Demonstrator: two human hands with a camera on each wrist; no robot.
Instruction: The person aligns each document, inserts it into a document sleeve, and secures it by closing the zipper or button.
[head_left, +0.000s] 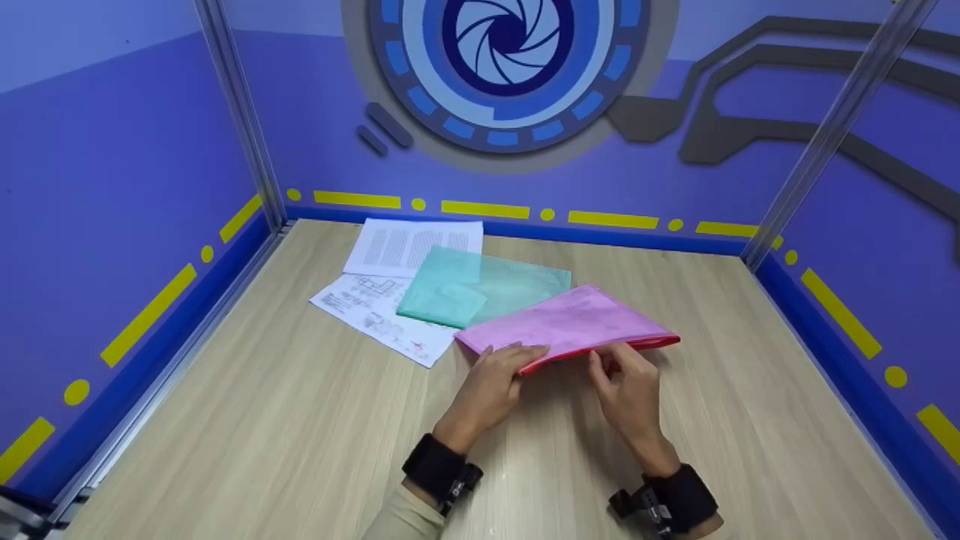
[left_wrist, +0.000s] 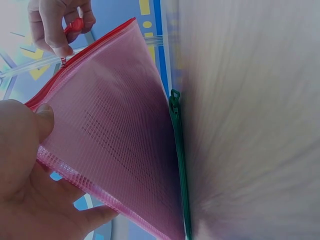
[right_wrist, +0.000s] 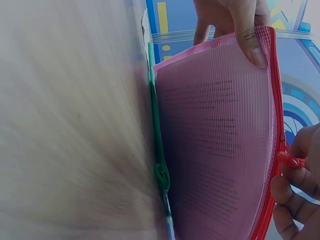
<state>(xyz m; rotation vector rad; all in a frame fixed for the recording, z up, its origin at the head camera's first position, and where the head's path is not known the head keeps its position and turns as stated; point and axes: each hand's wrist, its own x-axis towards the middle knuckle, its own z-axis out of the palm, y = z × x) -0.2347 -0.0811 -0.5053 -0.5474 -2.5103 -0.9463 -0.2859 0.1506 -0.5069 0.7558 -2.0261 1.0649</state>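
Note:
A pink mesh zipper pouch point(head_left: 574, 319) with a red zipper edge is held tilted up off the table. My left hand point(head_left: 486, 391) grips its left end, thumb on the near face and fingers behind, as the left wrist view shows. At the zipper, my right hand point(head_left: 630, 394) pinches the red zipper pull point(right_wrist: 290, 159), partway along the edge. Lines of print show through the mesh in both wrist views. A green mesh pouch point(head_left: 517, 289) lies flat behind the pink one, its green zipper point(left_wrist: 180, 150) visible in the left wrist view.
Two printed sheets lie at the back left: a page of text columns point(head_left: 390, 244) and a sheet with drawings point(head_left: 382, 319), both partly under the green pouch. Blue panels point(head_left: 487, 180) wall the wooden table point(head_left: 247, 420) at the back and both sides.

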